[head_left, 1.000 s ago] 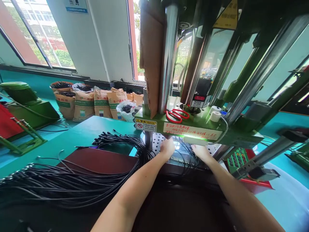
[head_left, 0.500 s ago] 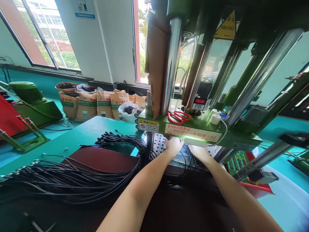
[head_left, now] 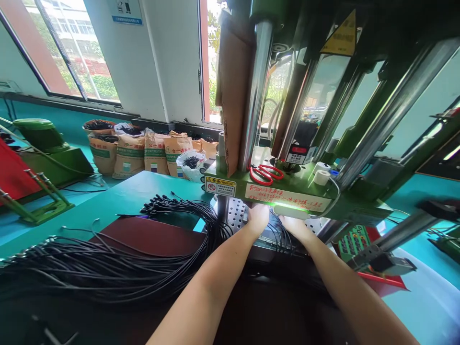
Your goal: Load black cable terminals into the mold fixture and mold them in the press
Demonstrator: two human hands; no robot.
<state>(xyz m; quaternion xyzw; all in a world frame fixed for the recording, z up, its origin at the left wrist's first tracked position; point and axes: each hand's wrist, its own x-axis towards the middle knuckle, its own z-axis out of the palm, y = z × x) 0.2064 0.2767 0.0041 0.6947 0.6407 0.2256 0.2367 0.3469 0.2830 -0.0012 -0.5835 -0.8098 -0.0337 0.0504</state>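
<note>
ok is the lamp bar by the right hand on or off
On: the lamp bar glows along its upper edge, and the right hand just below looks brightly lit.

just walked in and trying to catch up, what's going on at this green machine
A person has both bare hands under the upper plate of a green press. The left hand and right hand are at its metal bed, with thin black cables running out between them. The fingertips are hidden, so the exact grip can't be told. More black cables lie in a long bundle to the left, and red-handled scissors rest on the plate above.
</note>
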